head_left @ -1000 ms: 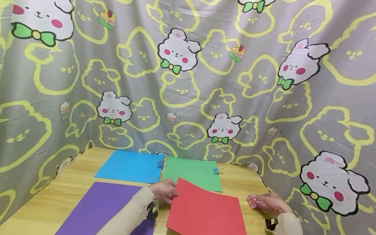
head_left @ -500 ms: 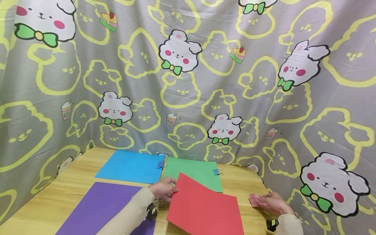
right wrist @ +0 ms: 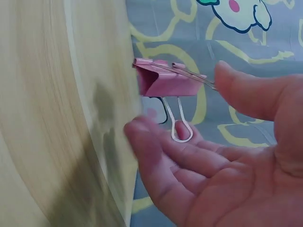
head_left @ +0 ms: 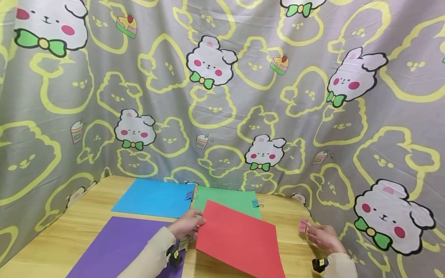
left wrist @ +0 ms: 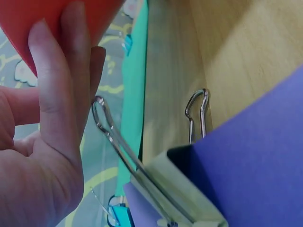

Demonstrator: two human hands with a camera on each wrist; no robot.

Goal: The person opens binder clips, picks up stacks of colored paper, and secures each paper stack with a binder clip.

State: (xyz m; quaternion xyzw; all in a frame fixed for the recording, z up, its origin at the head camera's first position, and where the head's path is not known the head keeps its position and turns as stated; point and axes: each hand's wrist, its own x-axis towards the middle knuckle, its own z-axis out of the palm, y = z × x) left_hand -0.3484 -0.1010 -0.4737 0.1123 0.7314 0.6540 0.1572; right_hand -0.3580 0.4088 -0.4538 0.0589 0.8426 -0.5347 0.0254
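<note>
My left hand point(head_left: 187, 224) pinches the left edge of a red sheet point(head_left: 240, 239), which is tilted above the table with its near left corner raised. In the left wrist view the fingers point(left wrist: 53, 94) lie against the red paper point(left wrist: 23, 23). Off to the right, my right hand point(head_left: 325, 236) holds a pink binder clip point(head_left: 303, 225) by its wire handles. The right wrist view shows the thumb point(right wrist: 241, 87) on one handle and fingers behind the other, the clip's mouth facing the tabletop side. Below the left wrist, a pale binder clip point(left wrist: 194, 194) grips the purple sheet point(head_left: 118, 247).
A blue sheet point(head_left: 153, 197) lies at the back left with a blue binder clip point(head_left: 189, 195) on its right edge. Beside it is a green sheet point(head_left: 226, 197), also clipped on the right, partly covered by the red one. A patterned curtain point(head_left: 222, 96) surrounds the wooden table point(head_left: 288, 216).
The left hand has shifted slightly left, and the red sheet's far left corner has risen. The right hand has moved a little away and right with the pink binder clip, which has turned.
</note>
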